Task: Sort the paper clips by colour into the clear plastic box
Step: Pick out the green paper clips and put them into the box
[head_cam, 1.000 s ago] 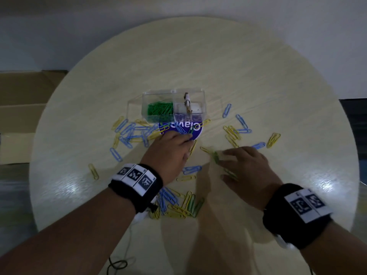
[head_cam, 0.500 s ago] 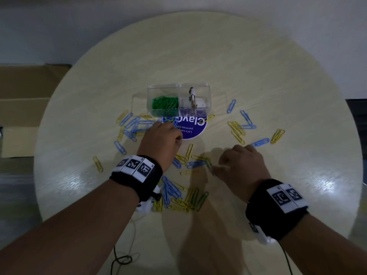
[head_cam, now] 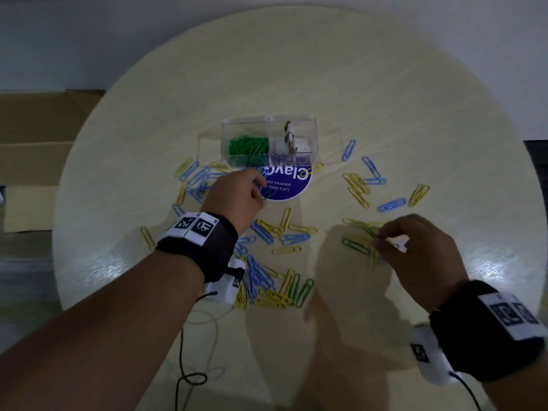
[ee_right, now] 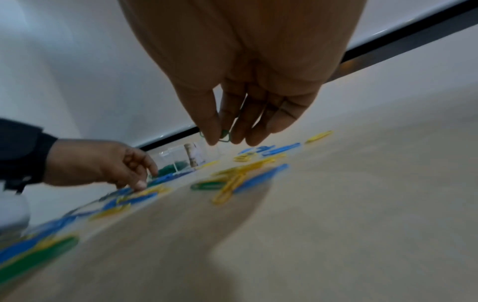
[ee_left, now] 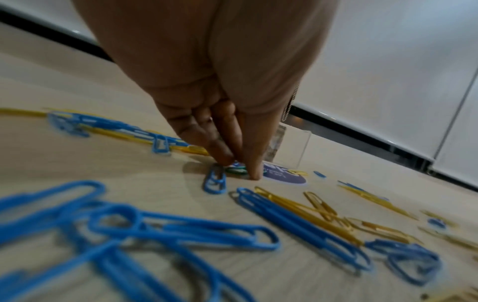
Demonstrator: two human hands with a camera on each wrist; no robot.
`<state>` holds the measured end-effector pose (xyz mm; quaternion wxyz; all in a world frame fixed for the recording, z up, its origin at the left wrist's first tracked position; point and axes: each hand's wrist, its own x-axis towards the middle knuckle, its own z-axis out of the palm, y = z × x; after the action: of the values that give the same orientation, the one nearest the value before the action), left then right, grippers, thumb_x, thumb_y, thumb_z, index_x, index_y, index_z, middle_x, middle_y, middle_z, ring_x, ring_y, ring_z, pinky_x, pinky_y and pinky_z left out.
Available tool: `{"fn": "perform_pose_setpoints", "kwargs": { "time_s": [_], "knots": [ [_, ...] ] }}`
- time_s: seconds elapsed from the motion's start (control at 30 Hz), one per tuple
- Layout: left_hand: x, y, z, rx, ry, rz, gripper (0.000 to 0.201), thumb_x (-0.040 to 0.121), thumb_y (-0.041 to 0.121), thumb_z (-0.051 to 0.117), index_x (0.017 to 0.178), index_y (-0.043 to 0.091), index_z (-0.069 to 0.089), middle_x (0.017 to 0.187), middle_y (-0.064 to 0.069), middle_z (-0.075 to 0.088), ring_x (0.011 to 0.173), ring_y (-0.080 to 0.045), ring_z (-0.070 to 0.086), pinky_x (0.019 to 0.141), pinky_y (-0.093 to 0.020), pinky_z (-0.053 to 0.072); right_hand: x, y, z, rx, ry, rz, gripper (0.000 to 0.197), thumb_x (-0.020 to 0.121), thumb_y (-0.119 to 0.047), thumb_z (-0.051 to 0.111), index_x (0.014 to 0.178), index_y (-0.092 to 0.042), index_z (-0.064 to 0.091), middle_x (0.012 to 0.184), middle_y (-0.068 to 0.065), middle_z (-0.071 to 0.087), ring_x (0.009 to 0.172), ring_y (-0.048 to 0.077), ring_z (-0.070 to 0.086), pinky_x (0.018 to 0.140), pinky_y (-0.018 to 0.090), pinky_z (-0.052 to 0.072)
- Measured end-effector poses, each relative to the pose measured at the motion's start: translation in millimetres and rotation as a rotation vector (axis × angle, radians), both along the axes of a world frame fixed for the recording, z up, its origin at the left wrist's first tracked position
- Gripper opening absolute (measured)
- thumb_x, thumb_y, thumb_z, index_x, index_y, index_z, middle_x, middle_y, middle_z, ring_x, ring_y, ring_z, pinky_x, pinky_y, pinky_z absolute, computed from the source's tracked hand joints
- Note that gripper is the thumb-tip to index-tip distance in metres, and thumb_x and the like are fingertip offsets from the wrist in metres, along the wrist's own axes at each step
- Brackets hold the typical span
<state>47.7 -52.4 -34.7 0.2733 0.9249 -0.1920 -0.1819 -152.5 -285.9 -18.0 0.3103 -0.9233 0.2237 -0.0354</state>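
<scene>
Green clips going into the clear plastic box [head_cam: 268,142], both hands busy on the surface [head_cam: 370,84].

The box sits mid-surface, far side of a purple round sticker [head_cam: 286,183], with a heap of green clips [head_cam: 247,145] in its left compartment. Blue and yellow clips [head_cam: 267,232] lie scattered all around it. The left hand [head_cam: 235,198] is palm-down just in front of the box, fingertips [ee_left: 254,171] pressed down together on a green clip [ee_left: 235,170] at the sticker's edge; can't tell if it's actually gripped. The right hand [head_cam: 415,253] hovers a bit above the surface, over to the right, thumb and fingers pinching another green clip [ee_right: 224,136]. Another green one [head_cam: 355,246] lies just left of it.
</scene>
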Motion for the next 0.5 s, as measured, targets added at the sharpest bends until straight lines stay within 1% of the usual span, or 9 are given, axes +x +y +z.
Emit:
{"fn": "perform_pose_setpoints", "kwargs": {
  "time_s": [0.07,0.1,0.17,0.23,0.3,0.33,0.4,0.43,0.5],
  "knots": [
    [-1,0,2,-0.003,0.008,-0.002,0.023,0.077,0.013,0.076,0.097,0.019,0.068,0.076,0.004,0.066,0.077,-0.017,0.063,0.079,-0.036,0.053,-7,3,-3,-0.019,-0.009,0.048,0.017,0.069,-0.007,0.078,0.074,-0.019,0.066,0.080,0.001,0.064,0.075,0.026,0.060,0.069,0.035,0.045],
    [-1,1,2,0.018,0.001,-0.017,0.020,0.078,0.015,0.076,0.097,0.018,0.070,0.079,0.003,0.065,0.079,-0.019,0.062,0.080,-0.035,0.052,-7,6,-4,-0.036,-0.016,0.087,0.016,0.068,-0.007,0.076,0.073,-0.019,0.065,0.080,0.002,0.065,0.076,0.028,0.060,0.070,0.034,0.044],
    [-1,0,1,0.075,-0.037,-0.064,0.011,0.081,0.016,0.073,0.092,0.017,0.073,0.083,0.001,0.062,0.080,-0.020,0.062,0.078,-0.032,0.050,-5,10,-6,-0.067,-0.010,0.110,0.016,0.068,-0.006,0.075,0.072,-0.018,0.065,0.077,0.003,0.064,0.074,0.029,0.059,0.067,0.031,0.041],
    [1,-1,2,0.117,-0.059,-0.117,0.004,0.082,0.014,0.070,0.085,0.016,0.072,0.083,0.002,0.055,0.080,-0.022,0.060,0.078,-0.033,0.049,-4,5,-6,-0.046,-0.016,0.012,0.017,0.067,-0.005,0.076,0.070,-0.018,0.065,0.074,0.002,0.062,0.065,0.021,0.058,0.063,0.026,0.039],
    [3,-2,5,0.191,-0.062,-0.190,0.002,0.084,0.016,0.069,0.085,0.016,0.070,0.091,-0.003,0.052,0.086,-0.025,0.058,0.082,-0.035,0.047,-6,-5,-4,-0.035,-0.016,-0.105,0.017,0.069,-0.009,0.075,0.069,-0.021,0.063,0.071,-0.004,0.062,0.058,0.007,0.052,0.059,0.019,0.033],
    [3,-3,6,0.252,-0.072,-0.238,0.003,0.087,0.018,0.067,0.087,0.016,0.069,0.096,-0.006,0.053,0.089,-0.026,0.057,0.083,-0.036,0.046,-6,-10,-3,-0.032,-0.001,-0.143,0.015,0.070,-0.011,0.074,0.070,-0.021,0.063,0.070,-0.006,0.062,0.057,0.003,0.051,0.056,0.016,0.031],
    [0,-4,11,0.328,-0.130,-0.315,0.004,0.090,0.020,0.063,0.090,0.017,0.066,0.099,-0.009,0.060,0.092,-0.028,0.056,0.081,-0.040,0.048,-7,-18,-1,0.002,0.020,-0.164,0.013,0.071,-0.011,0.074,0.075,-0.020,0.064,0.068,-0.007,0.064,0.059,0.002,0.055,0.056,0.008,0.035],
    [-5,-4,15,0.315,-0.154,-0.318,0.002,0.090,0.020,0.062,0.089,0.019,0.063,0.095,-0.009,0.063,0.091,-0.029,0.057,0.078,-0.041,0.049,-7,-18,0,0.037,0.027,-0.145,0.016,0.072,-0.010,0.074,0.080,-0.021,0.065,0.069,-0.007,0.065,0.061,0.003,0.058,0.059,0.005,0.037],
    [-21,1,24,0.219,-0.160,-0.280,0.006,0.087,0.020,0.063,0.087,0.023,0.058,0.085,-0.003,0.065,0.085,-0.025,0.059,0.072,-0.039,0.049,-6,-13,0,0.118,0.057,-0.080,0.024,0.073,-0.010,0.072,0.091,-0.025,0.066,0.074,-0.007,0.069,0.066,0.006,0.062,0.065,0.005,0.040]
  ]
}}
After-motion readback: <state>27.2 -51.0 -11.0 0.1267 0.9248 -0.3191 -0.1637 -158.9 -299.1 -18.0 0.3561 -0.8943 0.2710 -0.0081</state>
